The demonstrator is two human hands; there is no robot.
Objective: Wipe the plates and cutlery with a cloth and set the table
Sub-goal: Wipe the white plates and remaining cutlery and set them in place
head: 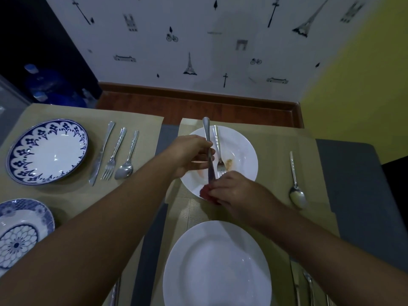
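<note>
Now, nearest at 6 o'clock, the near plate [217, 266] lies clean on the counter [353, 184], with more cutlery [307, 278] half out of view at 5 o'clock of it. Just beyond, mid-view, the right hand [234, 191] has its fingers curled, pinching a red cloth [207, 193] round the tip of a knife [208, 151]. The left hand [189, 155], at 11 o'clock of the right, grips the same knife about its middle with thumb and curled fingers. The handle points to 12 o'clock and the blade runs down into the cloth. The knife is held over the far plate [242, 155]; whether it touches the plate I cannot tell. That plate carries an orange smear [229, 162], and a fork [218, 151] lies in it, tines toward 6 o'clock. A spoon [297, 188] rests on the mat [276, 177] at 3 o'clock of the far plate, apart from it. At 9 o'clock a blue plate [47, 151] has a laid set [113, 154] of 3 pieces beside it.

The step in hand looks like wiping the knife. Next, I judge, the cloth should be drawn along the blade while the left hand steadies the handle, then the knife laid on the mat beside the far plate. The fork and the smeared plate look unwiped, and the fork must come off before that plate can be cleaned.
</note>
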